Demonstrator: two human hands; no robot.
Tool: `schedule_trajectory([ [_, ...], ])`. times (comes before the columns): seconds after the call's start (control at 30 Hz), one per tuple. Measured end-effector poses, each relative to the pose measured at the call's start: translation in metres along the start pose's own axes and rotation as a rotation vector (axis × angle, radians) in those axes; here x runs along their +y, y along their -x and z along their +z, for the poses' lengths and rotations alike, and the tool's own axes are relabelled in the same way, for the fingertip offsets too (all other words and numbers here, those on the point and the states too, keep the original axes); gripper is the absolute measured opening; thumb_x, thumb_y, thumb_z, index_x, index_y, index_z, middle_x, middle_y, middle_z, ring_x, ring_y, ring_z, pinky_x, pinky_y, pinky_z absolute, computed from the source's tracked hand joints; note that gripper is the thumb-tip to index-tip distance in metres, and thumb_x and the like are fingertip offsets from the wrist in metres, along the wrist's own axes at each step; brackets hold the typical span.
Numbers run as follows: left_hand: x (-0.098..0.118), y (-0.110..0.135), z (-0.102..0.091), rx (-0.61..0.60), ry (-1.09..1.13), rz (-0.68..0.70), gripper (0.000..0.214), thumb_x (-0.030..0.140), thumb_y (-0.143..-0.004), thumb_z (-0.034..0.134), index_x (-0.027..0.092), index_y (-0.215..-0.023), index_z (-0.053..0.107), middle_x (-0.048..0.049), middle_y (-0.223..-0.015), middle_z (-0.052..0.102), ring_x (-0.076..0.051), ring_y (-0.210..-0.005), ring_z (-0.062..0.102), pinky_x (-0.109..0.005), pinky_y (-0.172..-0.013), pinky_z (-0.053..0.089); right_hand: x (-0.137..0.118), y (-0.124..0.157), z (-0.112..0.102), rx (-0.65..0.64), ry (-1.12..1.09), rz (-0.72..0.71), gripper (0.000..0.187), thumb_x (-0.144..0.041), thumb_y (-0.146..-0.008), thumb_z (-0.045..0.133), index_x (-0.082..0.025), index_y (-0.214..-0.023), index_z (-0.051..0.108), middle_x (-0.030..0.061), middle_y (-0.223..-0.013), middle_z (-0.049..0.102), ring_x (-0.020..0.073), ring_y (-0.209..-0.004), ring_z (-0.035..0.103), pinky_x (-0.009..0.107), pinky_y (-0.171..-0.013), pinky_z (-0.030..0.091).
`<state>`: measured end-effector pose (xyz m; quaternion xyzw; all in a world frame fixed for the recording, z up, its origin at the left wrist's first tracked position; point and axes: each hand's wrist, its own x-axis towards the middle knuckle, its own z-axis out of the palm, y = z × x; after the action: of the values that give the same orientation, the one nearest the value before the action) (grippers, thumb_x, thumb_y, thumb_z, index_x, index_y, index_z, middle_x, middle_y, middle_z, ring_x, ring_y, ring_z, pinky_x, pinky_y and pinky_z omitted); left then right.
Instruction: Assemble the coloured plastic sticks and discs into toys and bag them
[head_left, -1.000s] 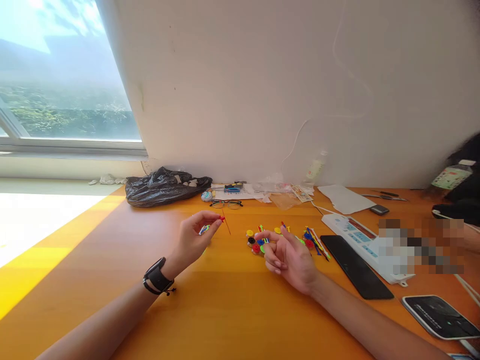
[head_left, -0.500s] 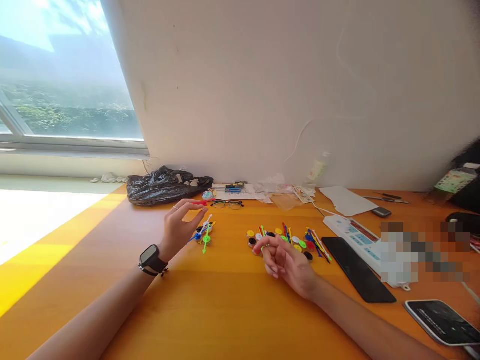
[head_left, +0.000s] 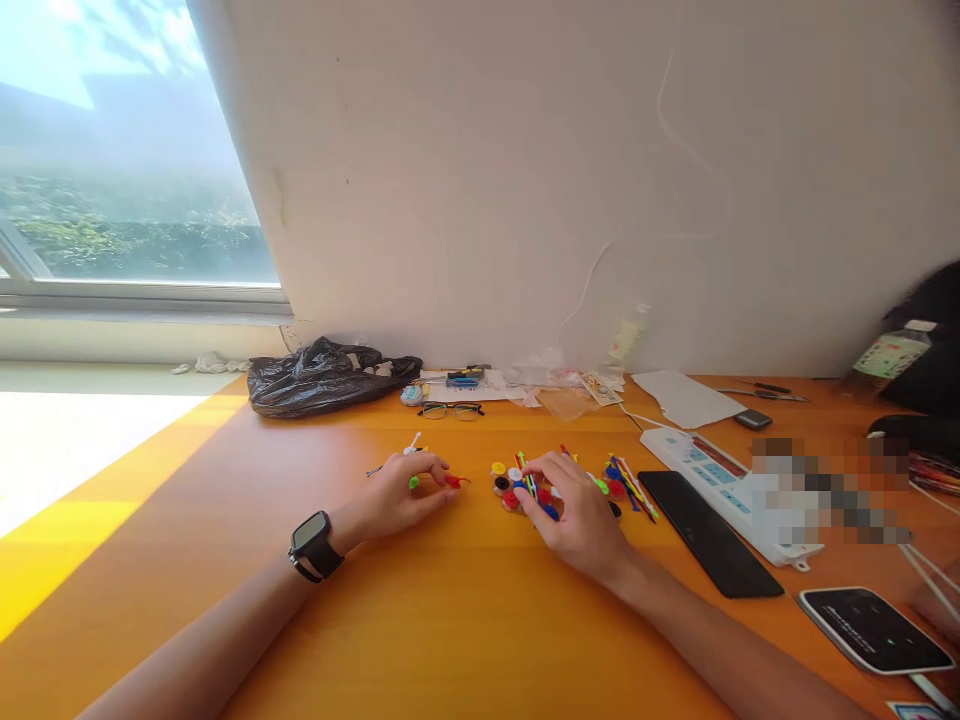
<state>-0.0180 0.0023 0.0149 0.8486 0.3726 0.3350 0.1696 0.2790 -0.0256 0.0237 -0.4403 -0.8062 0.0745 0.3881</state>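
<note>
My left hand (head_left: 401, 496), with a black watch on the wrist, rests low on the orange table (head_left: 465, 620), its fingers pinched on a thin red stick piece (head_left: 454, 481). Small white and green pieces (head_left: 411, 452) lie just beyond it. My right hand (head_left: 574, 510) lies palm down over a pile of small coloured discs and sticks (head_left: 570, 482), fingertips pressed onto a blue piece at the pile's near edge. I cannot make out whether it grips that piece.
A black plastic bag (head_left: 326, 372), glasses (head_left: 452, 409) and small clutter line the wall. A white power strip (head_left: 720, 480), a black phone (head_left: 709, 530) and another phone (head_left: 874, 628) lie right. A bottle (head_left: 892, 352) stands far right.
My left hand has come down from raised to the table, carrying the red stick toward the pile. My right hand turned palm down onto the coloured pieces.
</note>
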Motion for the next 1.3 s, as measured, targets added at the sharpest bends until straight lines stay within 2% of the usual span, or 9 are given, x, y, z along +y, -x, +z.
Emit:
schedule_trajectory([
  [0.13, 0.002, 0.000, -0.007, -0.117, -0.117, 0.071, 0.009, 0.026, -0.093, 0.065, 0.025, -0.089, 0.072, -0.0048, -0.099, 0.075, -0.024, -0.101, 0.072, -0.041, -0.094, 0.059, -0.007, -0.002, -0.009, -0.013, 0.030, -0.050, 0.012, -0.032, -0.101, 0.063, -0.024, -0.109, 0.064, 0.0096, -0.105, 0.069, 0.0293, -0.101, 0.062, 0.043, -0.091, 0.048],
  [0.27, -0.003, -0.002, -0.024, -0.040, -0.212, 0.074, 0.037, 0.014, -0.072, 0.067, 0.026, -0.107, 0.072, -0.0077, -0.105, 0.076, -0.036, -0.128, 0.061, -0.049, -0.104, 0.057, -0.002, -0.015, -0.037, 0.127, 0.061, -0.011, 0.014, -0.037, -0.104, 0.057, -0.024, -0.109, 0.062, 0.0106, -0.108, 0.068, 0.0303, -0.106, 0.062, 0.045, -0.093, 0.049],
  [0.37, 0.013, -0.002, -0.025, 0.063, -0.221, 0.016, 0.042, 0.017, -0.083, 0.064, 0.024, -0.124, 0.065, -0.0110, -0.130, 0.070, -0.034, -0.133, 0.059, -0.051, -0.109, 0.054, 0.007, -0.020, -0.061, 0.162, 0.115, 0.032, 0.022, -0.039, -0.106, 0.052, -0.024, -0.119, 0.062, 0.0112, -0.120, 0.068, 0.0311, -0.117, 0.062, 0.047, -0.101, 0.049],
  [0.5, 0.067, 0.005, 0.007, 0.008, -0.211, 0.048, 0.050, 0.031, -0.102, 0.054, 0.025, -0.151, 0.047, -0.0128, -0.153, 0.058, -0.031, -0.144, 0.053, -0.051, -0.118, 0.049, 0.021, -0.004, -0.074, 0.007, 0.251, 0.055, 0.038, -0.042, -0.108, 0.045, -0.024, -0.139, 0.056, 0.0143, -0.137, 0.064, 0.0332, -0.130, 0.058, 0.052, -0.111, 0.048],
  [0.67, 0.110, -0.002, 0.072, -0.127, -0.315, 0.078, 0.071, 0.037, -0.104, 0.048, 0.015, -0.167, 0.024, -0.0193, -0.172, 0.030, -0.036, -0.160, 0.029, -0.054, -0.127, 0.036, 0.042, 0.029, -0.049, -0.225, 0.365, 0.098, 0.054, -0.044, -0.110, 0.036, -0.021, -0.159, 0.046, 0.0146, -0.162, 0.048, 0.0331, -0.152, 0.043, 0.058, -0.126, 0.035],
  [0.77, 0.108, -0.022, 0.104, -0.124, -0.430, 0.009, 0.075, 0.044, -0.103, 0.046, 0.006, -0.166, 0.029, -0.0251, -0.172, 0.023, -0.045, -0.162, 0.014, -0.065, -0.128, 0.022, 0.053, 0.035, -0.031, -0.278, 0.418, 0.088, 0.059, -0.045, -0.111, 0.035, -0.022, -0.164, 0.040, 0.0121, -0.169, 0.039, 0.0317, -0.158, 0.032, 0.059, -0.128, 0.031],
  [0.87, 0.100, -0.041, 0.123, -0.148, -0.468, -0.048, 0.081, 0.052, -0.101, 0.044, 0.005, -0.166, 0.029, -0.0266, -0.172, 0.022, -0.049, -0.160, 0.015, -0.069, -0.127, 0.018, 0.060, 0.034, -0.022, -0.281, 0.472, 0.067, 0.058, -0.044, -0.110, 0.036, -0.024, -0.164, 0.042, 0.0115, -0.169, 0.037, 0.0327, -0.159, 0.029, 0.061, -0.128, 0.029],
  [1.0, 0.094, -0.050, 0.132, -0.140, -0.462, -0.085, 0.089, 0.062, -0.098, 0.045, 0.004, -0.165, 0.031, -0.0274, -0.172, 0.023, -0.051, -0.159, 0.017, -0.069, -0.127, 0.018, 0.065, 0.031, -0.030, -0.258, 0.462, 0.078, 0.060, -0.044, -0.111, 0.032, -0.021, -0.167, 0.036, 0.0116, -0.170, 0.034, 0.0306, -0.159, 0.030, 0.059, -0.130, 0.027],
  [1.3, 0.091, -0.057, 0.144, -0.052, -0.418, -0.159, 0.069, 0.064, -0.104, 0.036, 0.023, -0.159, 0.043, -0.0195, -0.169, 0.035, -0.049, -0.155, 0.029, -0.079, -0.120, 0.020, 0.080, 0.034, -0.060, -0.315, 0.310, 0.198, 0.065, -0.048, -0.112, 0.025, -0.014, -0.166, 0.036, 0.0118, -0.172, 0.031, 0.0286, -0.160, 0.026, 0.054, -0.132, 0.024],
])
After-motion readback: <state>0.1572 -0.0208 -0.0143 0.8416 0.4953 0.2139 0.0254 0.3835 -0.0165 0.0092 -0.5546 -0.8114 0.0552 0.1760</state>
